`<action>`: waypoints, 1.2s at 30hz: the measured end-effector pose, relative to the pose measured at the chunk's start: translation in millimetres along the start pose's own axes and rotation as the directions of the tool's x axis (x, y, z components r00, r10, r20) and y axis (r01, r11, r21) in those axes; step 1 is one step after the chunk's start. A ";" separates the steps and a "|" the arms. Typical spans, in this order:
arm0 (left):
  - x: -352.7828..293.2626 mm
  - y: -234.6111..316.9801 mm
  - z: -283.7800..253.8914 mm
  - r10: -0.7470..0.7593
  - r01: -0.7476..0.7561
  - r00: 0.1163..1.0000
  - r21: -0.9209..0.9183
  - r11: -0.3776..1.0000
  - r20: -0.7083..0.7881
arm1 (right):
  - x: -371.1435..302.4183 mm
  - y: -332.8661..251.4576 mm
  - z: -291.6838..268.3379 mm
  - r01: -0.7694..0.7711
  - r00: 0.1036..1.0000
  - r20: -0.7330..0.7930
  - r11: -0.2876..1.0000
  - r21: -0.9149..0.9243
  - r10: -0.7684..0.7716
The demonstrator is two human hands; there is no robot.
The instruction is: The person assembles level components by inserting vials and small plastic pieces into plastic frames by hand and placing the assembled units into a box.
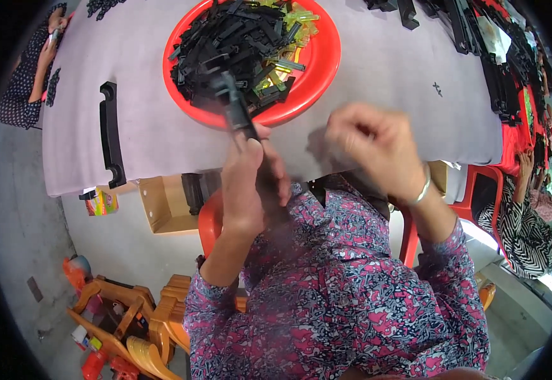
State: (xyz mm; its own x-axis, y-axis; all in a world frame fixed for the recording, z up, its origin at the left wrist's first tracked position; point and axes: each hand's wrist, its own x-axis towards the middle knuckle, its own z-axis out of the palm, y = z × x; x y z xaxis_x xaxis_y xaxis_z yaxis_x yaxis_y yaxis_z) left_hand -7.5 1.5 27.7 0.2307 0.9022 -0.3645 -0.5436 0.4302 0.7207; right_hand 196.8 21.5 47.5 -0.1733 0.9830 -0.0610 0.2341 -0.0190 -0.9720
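Note:
My left hand [247, 180] is wrapped round a long black plastic part [241, 114] that points up and away, its far end blurred over the red basin [317, 82]. Heaped in the basin are small black plastic pieces [225, 44] and clear yellow pieces [301, 19]. To the right, near the table's front edge, my right hand [377, 149] is raised with thumb and fingers curled together in a pinch. Anything between those fingertips is too blurred to make out. Another long black part with hooked ends [110, 133] lies left of the basin.
Long black parts [494, 82] are stacked along the table's right side. A small black bit [437, 88] lies on the grey cloth [390, 69]. Below the table stands an open cardboard box [162, 206]. People sit at the far left [22, 95] and right [523, 221].

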 end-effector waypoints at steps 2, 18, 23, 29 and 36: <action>-1.0 -6.7 -3.2 0.012 -0.015 0.999 0.065 0.998 0.047 | 28.9 -8.8 -13.9 0.124 0.983 -0.112 0.978 -0.168 -0.143; 1.5 -3.2 -0.8 0.007 -0.007 0.999 0.013 1.000 -0.037 | 119.4 26.9 2.2 0.381 0.914 0.179 0.612 -0.693 -0.365; 3.3 -4.6 1.0 -0.033 0.034 0.999 0.027 0.999 -0.018 | 127.3 11.7 10.4 0.284 0.958 0.219 0.518 -0.806 -0.185; 5.7 -5.5 0.4 -0.067 0.067 0.997 -0.002 0.998 0.048 | 117.2 5.2 3.8 0.233 0.972 0.181 0.490 -0.840 -0.153; 2.8 -7.5 0.4 -0.079 0.082 0.995 -0.041 0.996 0.062 | 66.0 -22.3 -14.8 0.106 0.983 0.179 0.923 -0.371 -0.041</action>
State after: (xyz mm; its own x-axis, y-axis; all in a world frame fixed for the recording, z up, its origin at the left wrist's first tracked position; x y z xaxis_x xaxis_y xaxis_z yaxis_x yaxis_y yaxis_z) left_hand -2.5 0.9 21.6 0.3228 0.8655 -0.3830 -0.5553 0.5009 0.6639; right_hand 194.3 89.5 68.5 -0.3516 0.9342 -0.0605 0.5521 0.1547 -0.8193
